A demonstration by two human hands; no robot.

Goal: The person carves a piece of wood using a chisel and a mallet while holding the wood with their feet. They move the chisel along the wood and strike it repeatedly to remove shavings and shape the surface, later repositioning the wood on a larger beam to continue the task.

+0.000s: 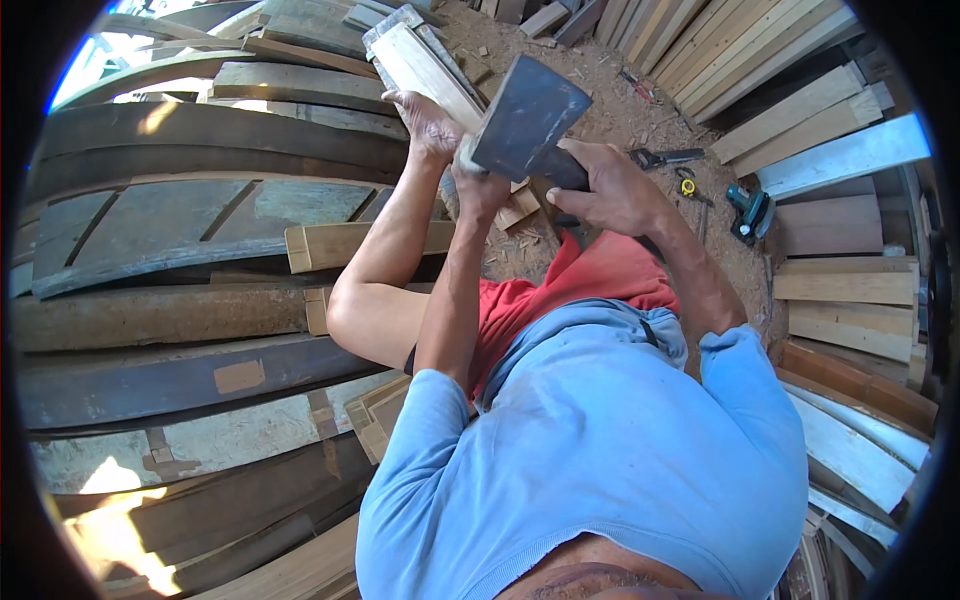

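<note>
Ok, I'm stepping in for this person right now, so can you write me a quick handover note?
Right hand: shut on the hatchet, gripped close under its head.
Left hand: shut on the light plank just below the blade.
What looks like a foot presses on the same plank.
Wood chips lie on the dirt under the hands, so some chopping is done; how much of the plank is shaped cannot be seen.
Left: the plank is not yet put down.
A yellow tape measure and a green power tool lie to the right.
</note>
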